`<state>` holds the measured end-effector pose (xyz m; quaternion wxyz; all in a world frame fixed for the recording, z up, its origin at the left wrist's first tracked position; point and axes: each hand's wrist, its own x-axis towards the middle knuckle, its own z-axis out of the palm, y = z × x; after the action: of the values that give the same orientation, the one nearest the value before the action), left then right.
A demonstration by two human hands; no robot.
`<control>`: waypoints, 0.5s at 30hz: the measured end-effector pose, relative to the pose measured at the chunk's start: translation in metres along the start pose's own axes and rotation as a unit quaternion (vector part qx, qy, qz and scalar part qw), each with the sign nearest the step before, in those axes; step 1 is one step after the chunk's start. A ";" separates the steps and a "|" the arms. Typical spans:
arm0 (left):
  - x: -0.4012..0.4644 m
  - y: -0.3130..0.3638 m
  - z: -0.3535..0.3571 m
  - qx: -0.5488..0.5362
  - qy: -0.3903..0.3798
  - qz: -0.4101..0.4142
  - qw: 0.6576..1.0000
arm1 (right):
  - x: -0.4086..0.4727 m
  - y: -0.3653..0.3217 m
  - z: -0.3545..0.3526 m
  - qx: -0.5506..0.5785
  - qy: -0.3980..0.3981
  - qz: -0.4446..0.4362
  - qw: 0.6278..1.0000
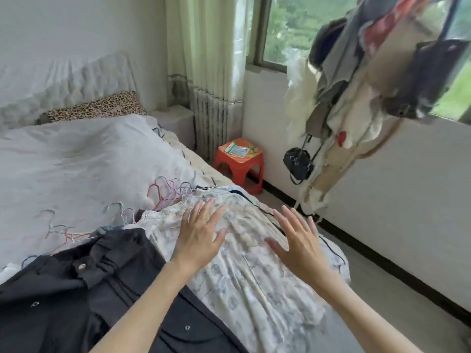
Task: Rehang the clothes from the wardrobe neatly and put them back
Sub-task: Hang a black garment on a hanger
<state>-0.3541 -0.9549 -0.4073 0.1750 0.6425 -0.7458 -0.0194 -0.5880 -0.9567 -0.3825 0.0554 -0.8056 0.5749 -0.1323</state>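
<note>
Hands are reaching forward over a pale floral garment (244, 263) lying at the near right edge of the bed (76, 161). Left hand (200, 236) is lying palm down on the fabric, fingers straight and spread apart, gripping nothing. Right hand (297, 240) is hovering just beside it, palm down, fingers likewise straight and fanned; whether it is touching the cloth cannot be told. Both forearms are coming in bare from the bottom of the frame.

Black garment with snap buttons (76, 289) is lying to the left, its edge overlapping the floral one. Tangle of coloured wire hangers (165, 193) is sitting on the white bedding just beyond the clothes, with more hangers (66, 231) scattered nearer the black garment.

Floral garment is drooping over the mattress edge toward a strip of bare floor (382, 289) running along the wall. Red plastic stool (239, 165) is standing by the curtain (209, 72), carrying a packet (235, 150) whose print is too blurred to read. Clothes and a small black bag (298, 163) are hanging at the right, near the window.
</note>
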 end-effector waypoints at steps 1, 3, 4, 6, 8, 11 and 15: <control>0.004 0.029 0.001 0.005 -0.001 0.028 1.000 | -0.020 0.022 -0.013 -0.005 0.012 0.022 1.000; 0.009 0.086 0.008 0.002 0.008 0.082 0.997 | -0.060 0.065 -0.036 -0.025 0.042 0.066 0.997; 0.010 0.117 0.013 -0.008 0.004 0.105 0.994 | -0.082 0.087 -0.046 -0.036 0.056 0.091 0.994; 0.009 0.179 0.028 -0.033 -0.023 0.149 0.988 | -0.128 0.129 -0.062 -0.057 0.069 0.143 0.986; 0.004 0.245 0.046 -0.059 -0.041 0.190 0.979 | -0.176 0.168 -0.078 -0.064 0.078 0.196 0.975; -0.011 0.343 0.071 -0.111 -0.068 0.246 0.960 | -0.244 0.220 -0.103 -0.073 0.106 0.266 0.955; -0.031 0.454 0.092 -0.124 -0.066 0.372 0.917 | -0.336 0.268 -0.136 -0.078 0.172 0.369 0.910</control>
<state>-0.8089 -0.8647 -0.3857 0.1980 0.2886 -0.9326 -0.0878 -0.9719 -0.7213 -0.3670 -0.0622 -0.5025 0.8403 -0.1939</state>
